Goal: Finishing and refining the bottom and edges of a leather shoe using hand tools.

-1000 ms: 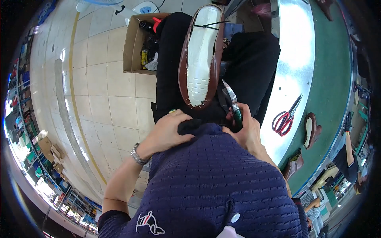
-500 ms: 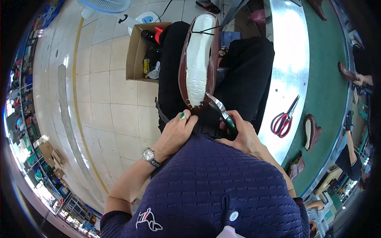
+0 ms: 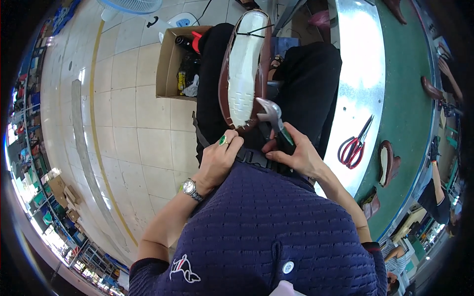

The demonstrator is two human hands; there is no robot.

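The left hand [image 3: 217, 158], fingers curled nearly closed, sits at seven o'clock from the near end of the brown shoe [image 3: 242, 74]; whether it grips the edge, I cannot tell. The shoe points to twelve, white face up, over the lap [image 3: 311, 84]. At about four o'clock from that end, the right hand [image 3: 302, 153] wraps firmly round the green-handled pincers [image 3: 270, 113], their head at the shoe's edge. Good work here would likely mean steadying the shoe and keeping the metal head off the leather. Counted: one carton [image 3: 163, 74] at eleven, one shoe on the lap, one pincers, one scissors [image 3: 353, 152] at three.
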